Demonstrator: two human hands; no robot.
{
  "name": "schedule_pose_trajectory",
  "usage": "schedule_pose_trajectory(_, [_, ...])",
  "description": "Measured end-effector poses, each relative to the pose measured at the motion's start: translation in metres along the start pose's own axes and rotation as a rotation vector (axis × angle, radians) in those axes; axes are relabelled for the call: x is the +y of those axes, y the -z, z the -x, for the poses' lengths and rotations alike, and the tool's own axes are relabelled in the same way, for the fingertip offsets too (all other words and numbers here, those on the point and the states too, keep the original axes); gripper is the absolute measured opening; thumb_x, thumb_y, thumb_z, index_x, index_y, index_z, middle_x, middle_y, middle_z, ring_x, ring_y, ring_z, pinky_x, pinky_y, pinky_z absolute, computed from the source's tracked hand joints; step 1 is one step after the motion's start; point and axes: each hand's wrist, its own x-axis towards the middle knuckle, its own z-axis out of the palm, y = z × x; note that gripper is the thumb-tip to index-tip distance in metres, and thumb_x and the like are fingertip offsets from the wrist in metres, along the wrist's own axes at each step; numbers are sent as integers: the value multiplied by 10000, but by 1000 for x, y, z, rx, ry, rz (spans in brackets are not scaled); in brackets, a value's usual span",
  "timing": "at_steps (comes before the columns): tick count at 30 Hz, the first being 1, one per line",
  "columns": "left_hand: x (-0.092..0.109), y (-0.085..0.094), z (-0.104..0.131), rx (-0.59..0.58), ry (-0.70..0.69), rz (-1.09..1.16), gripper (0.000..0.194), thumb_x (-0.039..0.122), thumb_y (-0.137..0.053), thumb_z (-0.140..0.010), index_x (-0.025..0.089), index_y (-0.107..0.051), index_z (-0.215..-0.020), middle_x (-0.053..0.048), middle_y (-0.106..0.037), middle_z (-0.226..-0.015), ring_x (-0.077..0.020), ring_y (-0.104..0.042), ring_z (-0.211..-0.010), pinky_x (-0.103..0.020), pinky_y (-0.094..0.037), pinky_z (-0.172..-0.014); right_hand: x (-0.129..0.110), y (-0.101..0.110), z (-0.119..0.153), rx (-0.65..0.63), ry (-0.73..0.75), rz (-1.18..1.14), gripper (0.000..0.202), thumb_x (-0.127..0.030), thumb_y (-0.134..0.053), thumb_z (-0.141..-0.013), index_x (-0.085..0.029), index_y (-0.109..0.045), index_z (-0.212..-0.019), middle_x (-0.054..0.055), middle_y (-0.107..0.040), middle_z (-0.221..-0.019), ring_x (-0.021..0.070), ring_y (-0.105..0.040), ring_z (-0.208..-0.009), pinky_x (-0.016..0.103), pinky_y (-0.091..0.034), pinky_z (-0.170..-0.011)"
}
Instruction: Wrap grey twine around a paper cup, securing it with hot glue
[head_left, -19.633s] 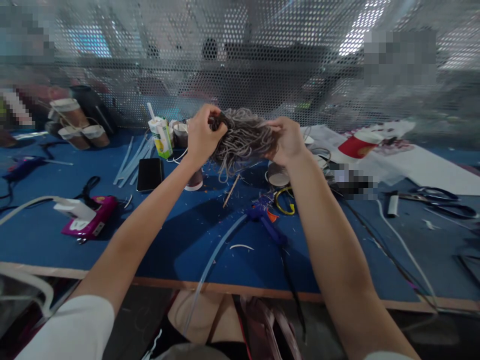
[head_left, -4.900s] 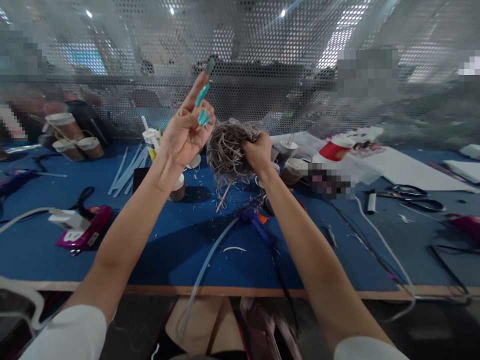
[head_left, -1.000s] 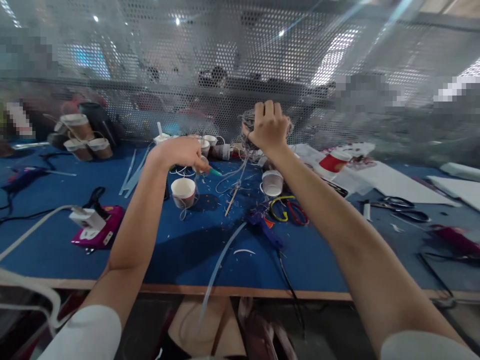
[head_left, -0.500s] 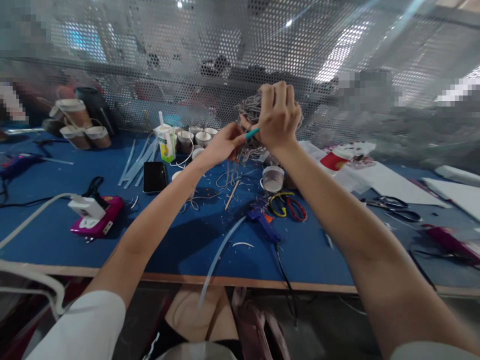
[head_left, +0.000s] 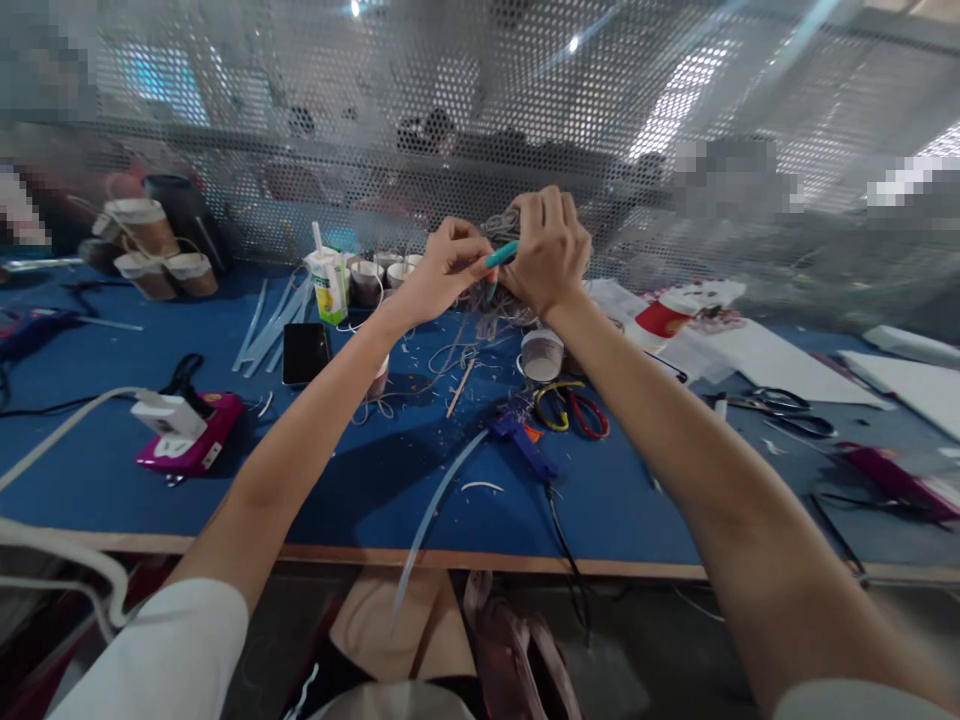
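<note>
Blue bench [head_left: 360, 480], carton print [head_left: 328, 288] unreadable; both hands [head_left: 452, 268] [head_left: 553, 245] clutching tangled grey cord [head_left: 499, 228]!

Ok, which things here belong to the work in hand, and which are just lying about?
In the work:
- gray cord bundle, gripped by the right hand, the left hand against it

Apparently just lying about:
- phone
- drink carton
- red-and-white cup
- glue gun, untouched, though possibly a work tool
</note>
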Motion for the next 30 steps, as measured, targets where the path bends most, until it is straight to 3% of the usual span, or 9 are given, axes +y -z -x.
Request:
schedule_pose_trajectory(2, [-3,-5,-1,97,-47,52,313,375,-490,-949,187,-614,-732,-56,-641,-987,-198,-587,-1133,-394,-460,-1045,-5,0,3,16,-17,-22,426,-565,-383,-903,-216,-524,-1102,139,-542,-1153,346,-492,-1161,483,-459,-869])
schedule_pose_trajectory(7, [-9,-13,-1,159,-77,284,422,480,-320,-1000,214,-557,-773,-10,-637,-858,-192,-613,-1157,-421,-454,-1050,-10,-4,7,77,-73,-96,446,-613,-503,-836,-245,-524,-1088,126,-573,-1186,329,-487,-1149,503,-444,-921])
schedule_pose_trajectory(12, [-6,-18,-2,278,78,397,415,570,-349,-969,221,-531,-835,-4,-580,-851,-190,-622,-1112,-407,-494,-976,-4,-11,6,93,-96,-164,556,-621,-519,-829,-239,-454,-1227,115,-539,-1232,375,-469,-1223,593,-406,-975])
schedule_pose_trajectory(15, [10,-18,-2,310,180,541,352,500,-381,-980,213,-498,-812,6,-532,-790,-150,-643,-974,-381,-512,-944,-2,-15,4,55,-126,-159,534,-609,-484,-852,-238,-455,-1234,113,-557,-1193,366,-500,-1207,576,-415,-971])
schedule_pose_trajectory(18, [38,-13,-1,339,281,713,316,320,-378,-1006,211,-441,-716,26,-457,-683,-112,-625,-803,-322,-513,-896,-1,-17,1,11,-172,-128,488,-569,-476,-860,-240,-468,-1220,98,-574,-1167,335,-545,-1161,531,-449,-939])
schedule_pose_trajectory(21, [66,-5,1,379,258,919,400,123,-320,-1004,195,-382,-616,51,-391,-593,-58,-461,-548,-260,-489,-888,3,-20,-3,-25,-244,-100,471,-526,-521,-839,-227,-486,-1201,105,-591,-1163,318,-581,-1108,493,-478,-902])
schedule_pose_trajectory(23, [79,0,2,392,289,1017,416,105,-304,-1007,178,-383,-605,58,-384,-579,-44,-435,-523,-266,-479,-925,6,-22,-7,-40,-278,-89,470,-502,-557,-817,-220,-499,-1189,109,-607,-1160,315,-592,-1091,478,-486,-893])
schedule_pose_trajectory(26, [93,3,4,439,389,1049,409,115,-294,-1012,168,-391,-618,56,-391,-571,-50,-515,-579,-256,-477,-918,11,-26,-15,-42,-310,-93,461,-472,-604,-785,-215,-527,-1160,103,-638,-1152,306,-606,-1078,455,-497,-890])
schedule_pose_trajectory(30, [92,4,4,461,363,1028,395,133,-357,-1005,166,-409,-616,52,-439,-569,-52,-567,-628,-244,-487,-900,17,-29,-21,-32,-342,-113,446,-442,-646,-764,-214,-550,-1134,98,-673,-1108,306,-617,-1079,451,-500,-902])
